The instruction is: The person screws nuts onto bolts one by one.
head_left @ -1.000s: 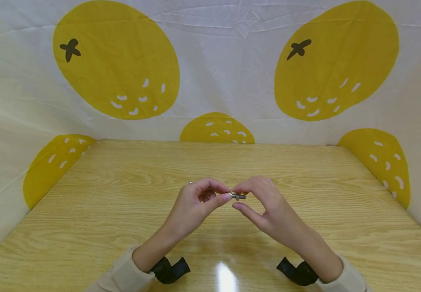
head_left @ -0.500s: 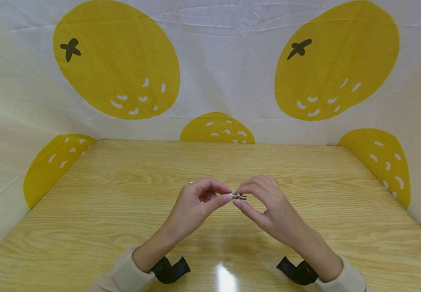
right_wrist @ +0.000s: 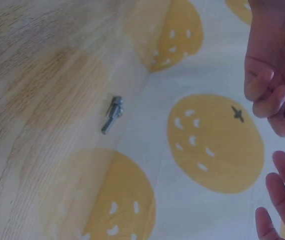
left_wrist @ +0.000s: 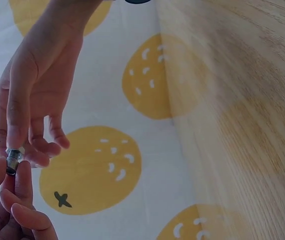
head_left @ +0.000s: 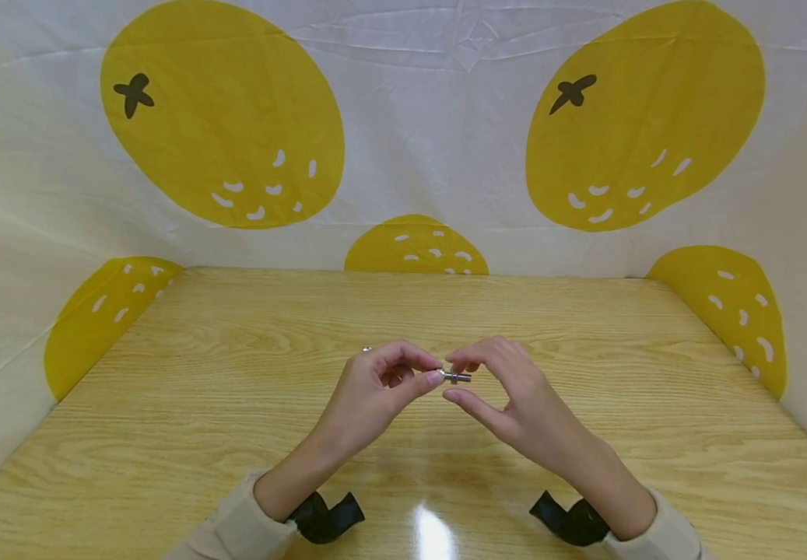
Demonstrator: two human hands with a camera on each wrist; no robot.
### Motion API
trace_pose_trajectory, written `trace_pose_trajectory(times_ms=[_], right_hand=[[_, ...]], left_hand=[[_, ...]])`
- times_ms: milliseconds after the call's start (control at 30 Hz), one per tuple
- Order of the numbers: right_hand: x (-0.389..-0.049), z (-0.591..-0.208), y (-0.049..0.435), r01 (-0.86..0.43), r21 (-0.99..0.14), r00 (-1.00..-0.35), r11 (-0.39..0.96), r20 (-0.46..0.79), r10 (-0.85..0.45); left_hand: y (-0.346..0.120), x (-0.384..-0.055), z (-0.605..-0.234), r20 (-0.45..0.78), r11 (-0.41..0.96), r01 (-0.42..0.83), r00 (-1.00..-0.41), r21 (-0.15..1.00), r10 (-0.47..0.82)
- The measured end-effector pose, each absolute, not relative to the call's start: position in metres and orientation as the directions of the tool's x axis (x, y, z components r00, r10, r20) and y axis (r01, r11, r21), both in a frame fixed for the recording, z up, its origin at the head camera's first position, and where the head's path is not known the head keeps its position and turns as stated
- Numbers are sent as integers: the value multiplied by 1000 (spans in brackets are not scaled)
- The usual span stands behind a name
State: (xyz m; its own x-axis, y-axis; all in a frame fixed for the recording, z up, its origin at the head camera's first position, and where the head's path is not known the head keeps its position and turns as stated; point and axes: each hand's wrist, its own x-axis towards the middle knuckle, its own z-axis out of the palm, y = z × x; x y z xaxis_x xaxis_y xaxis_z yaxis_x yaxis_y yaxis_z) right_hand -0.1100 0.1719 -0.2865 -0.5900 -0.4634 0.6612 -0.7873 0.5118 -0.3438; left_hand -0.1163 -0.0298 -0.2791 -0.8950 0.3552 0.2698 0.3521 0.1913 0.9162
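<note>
In the head view, my left hand (head_left: 368,397) pinches the head end of a small metal bolt (head_left: 466,379) between thumb and forefinger. The bolt lies nearly level, its threaded end pointing right. A hex nut (head_left: 454,376) sits partway along its shaft. My right hand (head_left: 518,400) is just right of the nut, forefinger above and thumb below, with a gap between them. From the left wrist, the bolt (left_wrist: 12,164) stands between the left fingertips, the right hand (left_wrist: 42,85) reaching down close to it. The left fingers mostly cover the bolt's head.
A wooden table (head_left: 235,311) spreads under both hands. A white cloth (head_left: 431,140) with yellow fruit prints stands along its back and sides. Black straps (head_left: 326,519) are on both wrists. A grey bolt-like metal piece (right_wrist: 112,115) appears against the wood in the right wrist view.
Half a second ago my right thumb and forefinger were closed in on the nut; now they have spread apart from it. My left hand keeps its pinch on the bolt, almost unmoved.
</note>
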Motion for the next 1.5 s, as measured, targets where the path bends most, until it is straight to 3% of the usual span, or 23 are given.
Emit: trace_pose_trajectory(times_ms=[200, 667, 867, 1367, 1500], right_hand=[[-113, -287, 171, -848, -287, -499, 445, 716, -488], [-112, -288, 170, -806, -307, -551, 506, 703, -450], [-109, -289, 171, -768, -342, -604, 541, 668, -435], [-111, -288, 171, -846, -266, -491, 461, 726, -482], [-110, -288, 170, -829, -273, -512, 487, 722, -466]], left_hand=[[-30, -116, -279, 279, 184, 359, -892, 915, 355], [-29, -116, -280, 287, 184, 371, -885, 910, 366], [-29, -116, -280, 265, 188, 346, -896, 919, 357], [-29, -116, -279, 272, 185, 353, -894, 917, 356], [-29, -116, -278, 277, 185, 358, -893, 915, 356]])
